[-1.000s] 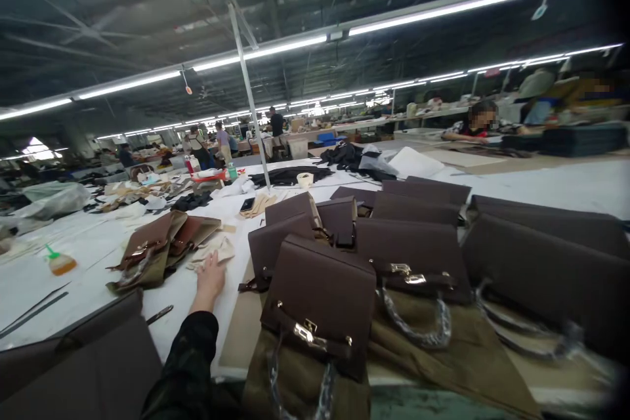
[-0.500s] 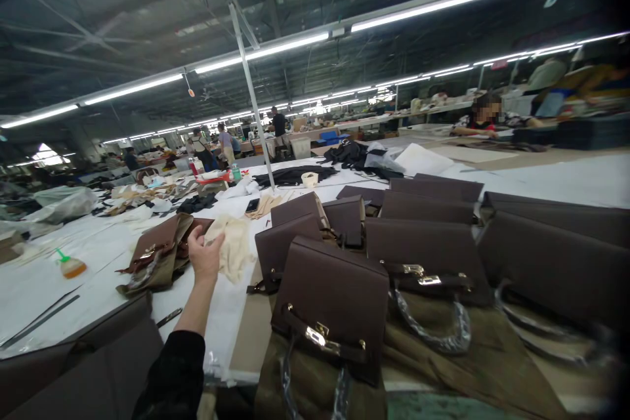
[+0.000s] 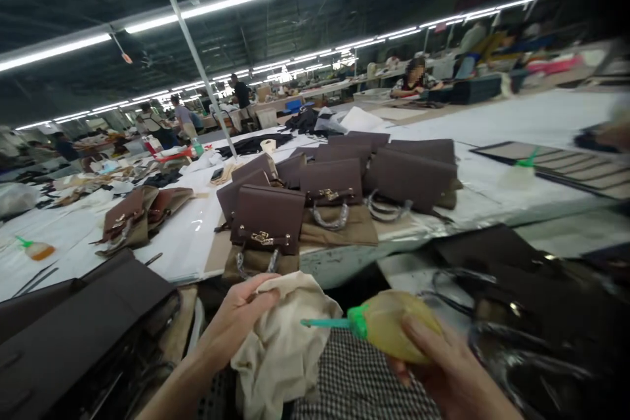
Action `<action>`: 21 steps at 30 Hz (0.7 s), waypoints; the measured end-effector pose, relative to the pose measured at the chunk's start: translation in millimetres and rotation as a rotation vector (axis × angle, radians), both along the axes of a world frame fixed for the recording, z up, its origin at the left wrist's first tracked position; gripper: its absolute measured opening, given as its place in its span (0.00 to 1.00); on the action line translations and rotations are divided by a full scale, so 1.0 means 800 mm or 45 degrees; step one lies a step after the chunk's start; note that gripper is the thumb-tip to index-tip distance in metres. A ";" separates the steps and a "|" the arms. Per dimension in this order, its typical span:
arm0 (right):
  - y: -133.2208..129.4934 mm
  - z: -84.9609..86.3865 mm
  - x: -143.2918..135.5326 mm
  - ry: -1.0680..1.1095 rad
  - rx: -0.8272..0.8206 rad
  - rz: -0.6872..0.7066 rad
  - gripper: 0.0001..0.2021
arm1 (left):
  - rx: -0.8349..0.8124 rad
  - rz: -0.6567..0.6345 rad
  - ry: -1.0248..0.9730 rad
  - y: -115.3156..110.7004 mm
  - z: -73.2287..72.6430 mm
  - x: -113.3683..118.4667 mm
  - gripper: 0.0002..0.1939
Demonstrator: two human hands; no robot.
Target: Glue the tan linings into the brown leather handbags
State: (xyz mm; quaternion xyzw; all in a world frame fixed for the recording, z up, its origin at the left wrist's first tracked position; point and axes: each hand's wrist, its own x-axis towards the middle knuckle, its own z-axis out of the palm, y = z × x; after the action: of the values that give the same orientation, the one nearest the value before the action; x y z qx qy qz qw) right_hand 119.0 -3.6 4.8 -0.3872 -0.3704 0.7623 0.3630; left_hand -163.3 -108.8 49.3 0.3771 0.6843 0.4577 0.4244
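My left hand [image 3: 241, 315] pinches a crumpled cream cloth [image 3: 290, 341], which hangs down over the checked fabric on my lap [image 3: 354, 380]. In my right hand [image 3: 433, 354] is a squeeze bottle [image 3: 396, 325] of yellowish liquid with a green cap. The bottle lies on its side, its thin green nozzle pointing left at the cloth; whether the tip touches the cloth I cannot tell. Beyond my hands, several dark brown handbags [image 3: 268, 216] with metal clasps and wrapped handles rest on the white table [image 3: 187, 236].
Reddish-brown bags [image 3: 128, 213] and an orange-filled bottle [image 3: 39, 249] are on the table at left. Large dark bags lie close by at lower left [image 3: 88, 321] and right [image 3: 536, 295]. Another green-capped bottle [image 3: 522, 170] stands at right. A person [image 3: 416, 79] sits farther back.
My left hand has come back from the table toward my lap and now holds the cream cloth. My right hand has come into view with the bottle. The view has shifted right and down.
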 end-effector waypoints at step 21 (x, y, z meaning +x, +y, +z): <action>-0.042 -0.037 0.073 0.040 -0.262 0.016 0.21 | 0.965 -0.541 1.325 -0.022 -0.035 0.145 0.14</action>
State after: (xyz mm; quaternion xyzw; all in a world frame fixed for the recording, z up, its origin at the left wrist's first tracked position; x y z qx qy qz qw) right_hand 177.2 -37.4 -24.9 -0.4081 -0.2869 0.8046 0.3222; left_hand -47.4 -126.3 21.6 0.7973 0.5027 0.3315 -0.0411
